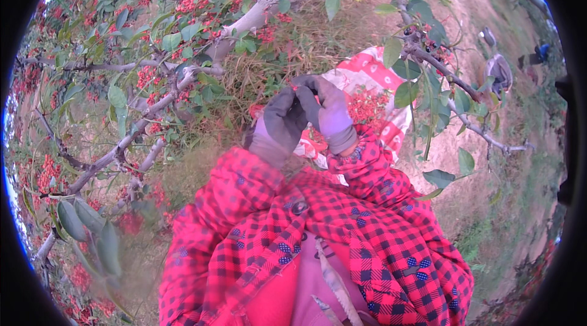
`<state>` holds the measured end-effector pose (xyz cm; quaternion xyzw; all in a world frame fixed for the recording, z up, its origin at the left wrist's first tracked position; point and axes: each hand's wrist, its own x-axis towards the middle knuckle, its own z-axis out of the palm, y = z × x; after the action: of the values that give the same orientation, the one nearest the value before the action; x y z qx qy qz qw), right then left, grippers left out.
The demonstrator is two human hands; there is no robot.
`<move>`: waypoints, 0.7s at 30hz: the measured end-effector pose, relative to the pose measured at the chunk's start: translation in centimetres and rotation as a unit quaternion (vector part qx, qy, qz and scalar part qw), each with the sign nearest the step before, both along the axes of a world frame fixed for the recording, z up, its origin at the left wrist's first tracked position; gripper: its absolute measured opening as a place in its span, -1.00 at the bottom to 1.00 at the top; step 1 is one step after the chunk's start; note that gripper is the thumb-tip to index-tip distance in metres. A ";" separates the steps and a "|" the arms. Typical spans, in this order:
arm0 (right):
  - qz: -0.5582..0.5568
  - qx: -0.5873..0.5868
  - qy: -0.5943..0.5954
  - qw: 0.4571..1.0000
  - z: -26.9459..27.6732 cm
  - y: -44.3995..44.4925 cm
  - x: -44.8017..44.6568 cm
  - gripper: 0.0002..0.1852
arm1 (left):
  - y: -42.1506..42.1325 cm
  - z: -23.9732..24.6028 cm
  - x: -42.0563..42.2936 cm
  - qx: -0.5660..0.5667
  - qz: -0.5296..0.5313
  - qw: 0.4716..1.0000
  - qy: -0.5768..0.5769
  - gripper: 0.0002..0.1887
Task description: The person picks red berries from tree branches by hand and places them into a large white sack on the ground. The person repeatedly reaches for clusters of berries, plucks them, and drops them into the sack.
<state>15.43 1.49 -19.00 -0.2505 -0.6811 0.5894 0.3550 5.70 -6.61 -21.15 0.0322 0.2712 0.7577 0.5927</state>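
Both my hands wear purple gloves with dark grey palms and fingers and meet in front of my chest. My left hand [279, 124] has its fingers bent up against those of my right hand [323, 108]. A small bit of red shows at the fingertips; whether either hand grips it is hidden. Under and beyond my hands a red and white patterned sheet or sack [399, 128] lies on the ground, with a heap of small red berries [366, 106] on it. Berry clusters [188, 2] hang on the leafy branches to the left of my hands.
A thick grey branch [247, 21] arches from the left over the top. A thinner branch [451, 76] with leaves crosses on the right. Leaves [107, 243] hang close at the lower left. Dry grass [234, 83] covers the ground. A grey bag-like thing [498, 72] lies at the far right.
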 end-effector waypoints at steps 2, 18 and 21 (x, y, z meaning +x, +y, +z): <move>0.019 -0.188 0.093 0.978 -1.5 -0.1 -0.1 -0.74 | -0.2 0.2 0.3 -0.024 0.008 1.000 -0.007 -0.83; -0.011 -0.203 -0.128 0.971 -3.4 1.0 10.3 -0.75 | 2.0 -2.0 1.2 -0.198 -0.165 0.945 0.204 -0.35; 0.151 0.193 -0.521 0.817 -12.1 1.1 18.4 -0.81 | 2.1 -5.9 0.6 -0.210 -0.160 0.820 0.508 -0.34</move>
<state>33.86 2.63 -31.06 -0.3408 -0.8935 0.2729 -0.1052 6.29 -4.53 -27.04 0.3301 0.6772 0.4535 0.4761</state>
